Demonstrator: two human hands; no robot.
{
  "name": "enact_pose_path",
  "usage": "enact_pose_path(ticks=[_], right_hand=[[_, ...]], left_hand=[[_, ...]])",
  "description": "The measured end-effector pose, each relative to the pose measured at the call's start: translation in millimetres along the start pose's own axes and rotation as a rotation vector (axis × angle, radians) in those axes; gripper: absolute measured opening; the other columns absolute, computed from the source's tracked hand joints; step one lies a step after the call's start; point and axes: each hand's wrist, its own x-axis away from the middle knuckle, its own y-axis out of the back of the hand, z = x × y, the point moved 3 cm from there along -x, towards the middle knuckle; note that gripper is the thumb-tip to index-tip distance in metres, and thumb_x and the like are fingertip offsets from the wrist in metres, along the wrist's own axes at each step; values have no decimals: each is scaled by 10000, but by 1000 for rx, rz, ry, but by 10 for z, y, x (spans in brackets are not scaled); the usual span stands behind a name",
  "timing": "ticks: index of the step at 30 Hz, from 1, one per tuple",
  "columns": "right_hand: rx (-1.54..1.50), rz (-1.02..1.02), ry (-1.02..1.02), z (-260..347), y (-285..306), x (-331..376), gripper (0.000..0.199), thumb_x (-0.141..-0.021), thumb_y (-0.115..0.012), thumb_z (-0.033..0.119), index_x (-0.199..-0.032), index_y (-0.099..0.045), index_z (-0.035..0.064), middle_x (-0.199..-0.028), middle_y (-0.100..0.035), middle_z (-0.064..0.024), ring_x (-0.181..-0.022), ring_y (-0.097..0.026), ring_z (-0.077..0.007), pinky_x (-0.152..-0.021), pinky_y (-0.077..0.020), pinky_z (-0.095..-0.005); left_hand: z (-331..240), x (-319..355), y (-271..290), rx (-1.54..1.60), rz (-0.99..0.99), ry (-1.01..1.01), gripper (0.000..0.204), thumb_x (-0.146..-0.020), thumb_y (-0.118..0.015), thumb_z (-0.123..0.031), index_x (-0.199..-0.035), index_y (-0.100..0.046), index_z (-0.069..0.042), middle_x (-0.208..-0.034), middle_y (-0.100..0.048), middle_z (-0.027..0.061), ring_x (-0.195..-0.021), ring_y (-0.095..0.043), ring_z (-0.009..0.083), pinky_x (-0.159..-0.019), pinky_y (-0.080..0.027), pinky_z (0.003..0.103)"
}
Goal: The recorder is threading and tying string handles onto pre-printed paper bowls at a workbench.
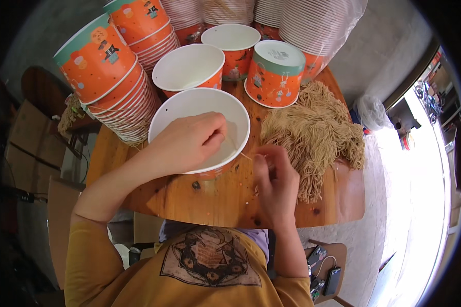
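Observation:
A white-lined paper bucket (165, 123) with an orange outside stands upright in front of me, a small dark hole showing in its left wall. Over its mouth my left hand (197, 140) reaches in with the fingers curled together. What those fingers hold, if anything, is hidden. Just outside the right rim my right hand (277, 179) is closed in a pinch on a thin tan string (245, 155). The string crosses the rim toward the inside of the bucket. To the right lies a big loose bundle of tan strings (312, 133).
Behind stand two upright buckets (188, 66) (231, 38) and an upside-down bucket (276, 77). Tall nested stacks (100, 61) line the left; plastic-wrapped stacks (317, 25) fill the back of the wooden table (225, 204). A chair (338, 256) at lower right bears a phone (332, 281).

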Motion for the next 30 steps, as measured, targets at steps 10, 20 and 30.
enact_pose_path(ticks=[10, 20, 30], right_hand=[[-77, 207, -87, 200, -98, -298, 95, -872, -675, 128, -928, -665, 51, -615, -494, -2, -543, -404, -52, -494, -350, -232], [-603, 232, -293, 108, -224, -363, 103, -927, -637, 143, -946, -640, 41, -779, -585, 56, -687, -478, -5, -597, -379, -177], [-482, 578, -248, 450, 175, -504, 121, -943, -565, 77, -1062, -584, 65, -840, -624, 30, -592, -467, 2, -475, -343, -158]], left_hand=[[-46, -49, 0, 431, 29, -24, 73, -934, -543, -81, -996, -545, -41, -899, -578, -11, -801, -527, 76, -714, -456, 246], [97, -72, -272, 1337, 308, 341, 356, -884, -563, 32, -1233, -502, -6, -1076, -591, 41, -976, -596, 93, -829, -501, 232], [67, -25, -266, 1187, 314, 368, 163, -913, -641, -159, -1021, -595, -46, -910, -606, 1, -770, -532, 68, -673, -426, 208]])
